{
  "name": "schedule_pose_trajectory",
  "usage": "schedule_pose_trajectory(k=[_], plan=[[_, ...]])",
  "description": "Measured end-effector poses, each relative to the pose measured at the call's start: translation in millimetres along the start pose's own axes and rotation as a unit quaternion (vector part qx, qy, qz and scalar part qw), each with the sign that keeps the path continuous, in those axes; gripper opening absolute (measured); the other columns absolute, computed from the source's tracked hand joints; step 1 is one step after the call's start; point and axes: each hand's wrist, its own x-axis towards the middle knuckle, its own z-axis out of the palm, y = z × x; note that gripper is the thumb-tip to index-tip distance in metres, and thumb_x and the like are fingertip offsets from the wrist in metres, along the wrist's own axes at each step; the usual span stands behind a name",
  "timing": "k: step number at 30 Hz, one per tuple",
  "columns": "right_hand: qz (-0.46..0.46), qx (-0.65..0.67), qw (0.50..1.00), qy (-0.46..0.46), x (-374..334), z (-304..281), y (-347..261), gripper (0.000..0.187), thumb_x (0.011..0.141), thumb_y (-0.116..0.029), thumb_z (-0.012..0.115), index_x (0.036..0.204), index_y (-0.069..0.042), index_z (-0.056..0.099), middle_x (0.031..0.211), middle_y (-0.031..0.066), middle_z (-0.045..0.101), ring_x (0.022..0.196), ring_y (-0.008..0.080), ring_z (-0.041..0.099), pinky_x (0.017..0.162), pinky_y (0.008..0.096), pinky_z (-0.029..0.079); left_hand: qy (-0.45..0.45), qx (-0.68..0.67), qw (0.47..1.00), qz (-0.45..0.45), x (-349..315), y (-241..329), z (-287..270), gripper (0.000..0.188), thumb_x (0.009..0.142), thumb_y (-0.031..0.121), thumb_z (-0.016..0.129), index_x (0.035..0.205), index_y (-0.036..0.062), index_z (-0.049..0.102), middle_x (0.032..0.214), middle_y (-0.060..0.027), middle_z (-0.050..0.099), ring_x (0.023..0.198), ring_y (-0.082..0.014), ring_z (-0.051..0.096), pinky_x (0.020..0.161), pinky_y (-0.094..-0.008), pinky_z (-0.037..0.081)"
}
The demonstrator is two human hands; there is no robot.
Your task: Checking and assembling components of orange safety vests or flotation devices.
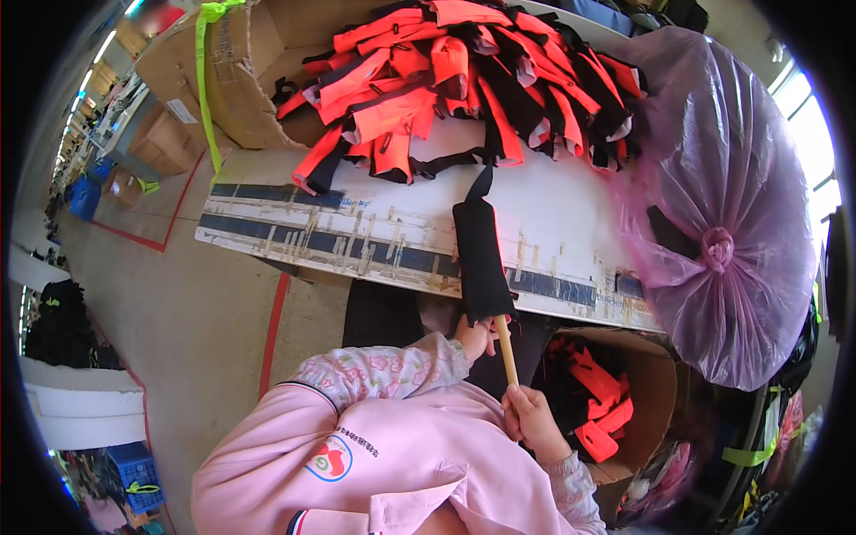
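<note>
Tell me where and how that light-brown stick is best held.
Probably by the bare near part of the light-brown stick, coming from the right, where the right hand grips it: the slim, straight shaft suits wrapped fingers. Its far end seems covered by the black fabric piece, with the left hand at the hem.

White table [553,201], blue stripes [383,253] along near side, scuffed. Orange-black pieces [410,80] heaped on far half, overlapping. Open carton [239,85] at far left, mouth toward them. Purple bag [731,160], knotted, at right end. Grey floor [218,303], red lines [275,334].
</note>
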Motion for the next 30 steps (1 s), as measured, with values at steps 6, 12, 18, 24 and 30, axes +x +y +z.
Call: schedule_pose_trajectory(k=[6,12,18,24,30], plan=[[-0.013,0.047,0.997,0.062,-15.1,1.0,25.1,0.036,0.096,-0.031,0.037,0.071,-0.007,0.050,0.042,-0.0018,0.037,0.033,0.0066,0.030,0.034,0.0215,0.024,-0.038,0.015,0.997,0.064,-0.3,-13.0,-0.7,0.028,0.093,0.024,0.042,0.095,0.0019,0.060,0.088,-0.0097,0.064,0.060,-0.0133,0.058,0.049,-0.0214,0.047],[-0.065,0.131,0.982,0.119,49.2,7.5,6.4,0.035,0.095,-0.031,0.037,0.072,-0.007,0.047,0.042,-0.0004,0.037,0.028,0.0088,0.030,0.027,0.0237,0.022,-0.076,0.048,0.996,0.008,-6.4,-2.5,-1.2,0.030,0.091,0.027,0.044,0.095,0.0021,0.061,0.080,-0.0085,0.062,0.049,-0.0113,0.051,0.047,-0.0216,0.045],[-0.141,0.080,0.973,0.166,93.2,23.8,22.6,0.037,0.094,-0.034,0.041,0.069,-0.008,0.047,0.042,-0.0021,0.037,0.029,0.0069,0.031,0.027,0.0221,0.023,-0.098,0.112,0.989,0.003,-2.4,2.0,-3.9,0.030,0.092,0.029,0.046,0.097,0.0035,0.061,0.078,-0.0084,0.062,0.046,-0.0083,0.047,0.040,-0.0212,0.036],[-0.126,0.018,0.980,0.151,78.5,10.8,14.7,0.037,0.094,-0.033,0.042,0.069,-0.006,0.049,0.043,-0.0022,0.039,0.031,0.0060,0.033,0.029,0.0211,0.025,-0.122,0.083,0.988,0.049,3.9,-5.5,-12.2,0.028,0.093,0.027,0.044,0.100,0.0037,0.059,0.085,-0.0102,0.063,0.057,-0.0101,0.056,0.043,-0.0213,0.040],[-0.090,-0.156,0.969,0.170,16.3,-16.7,43.3,0.035,0.092,-0.027,0.047,0.069,-0.001,0.052,0.047,0.0019,0.046,0.039,0.0097,0.043,0.037,0.0246,0.032,-0.095,0.111,0.989,0.035,10.3,-8.9,-15.9,0.031,0.094,0.027,0.040,0.100,0.0035,0.059,0.085,-0.0098,0.064,0.057,-0.0113,0.056,0.046,-0.0200,0.045]])
